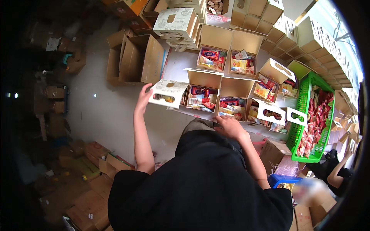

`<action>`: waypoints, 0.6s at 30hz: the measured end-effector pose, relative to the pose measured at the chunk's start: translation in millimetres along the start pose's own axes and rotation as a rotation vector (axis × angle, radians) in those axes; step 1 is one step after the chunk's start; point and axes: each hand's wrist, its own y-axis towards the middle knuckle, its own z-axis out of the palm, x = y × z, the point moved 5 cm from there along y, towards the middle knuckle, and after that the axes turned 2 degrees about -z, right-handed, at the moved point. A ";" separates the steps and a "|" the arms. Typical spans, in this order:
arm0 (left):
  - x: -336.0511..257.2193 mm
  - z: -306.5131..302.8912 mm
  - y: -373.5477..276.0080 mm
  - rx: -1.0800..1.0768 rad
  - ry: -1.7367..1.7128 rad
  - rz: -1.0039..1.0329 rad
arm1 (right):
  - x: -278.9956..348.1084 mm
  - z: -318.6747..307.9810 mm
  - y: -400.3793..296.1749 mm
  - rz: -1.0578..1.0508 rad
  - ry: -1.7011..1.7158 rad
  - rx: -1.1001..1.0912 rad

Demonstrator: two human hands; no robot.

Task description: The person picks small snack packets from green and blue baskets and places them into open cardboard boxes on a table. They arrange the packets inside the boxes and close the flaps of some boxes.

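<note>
My left hand (143,97) has its fingers at the left edge of the printed lid (167,91) of a white cardboard gift box with a handle cut-out. Whether the fingers grip the lid or only touch it, I cannot tell. My right hand (228,124) rests, fingers spread, by the near edge of an open gift box (232,107) filled with wrapped snacks. Beside it on the left stands another open box (202,98) of snacks, its lid raised. Further open filled boxes (212,57) stand behind, and several more (264,86) to the right.
A green plastic basket (292,141) of red-wrapped packets stands at the right. Closed gift boxes are stacked (175,23) at the back left. A large open carton (141,59) is left of the table. Behind on the right are rows of boxes (313,37); another person's arm (338,173) shows lower right.
</note>
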 end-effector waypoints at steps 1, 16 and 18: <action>-7.2 -1.2 4.3 0.037 -0.219 -0.009 | -0.3 1.7 0.3 -0.005 0.040 0.007; -63.1 -2.2 66.4 0.482 -0.028 0.101 | 58.0 147.1 178.2 0.145 0.462 -0.027; -65.0 -1.5 69.5 0.566 -0.018 0.106 | 47.0 172.6 202.1 0.274 0.411 0.034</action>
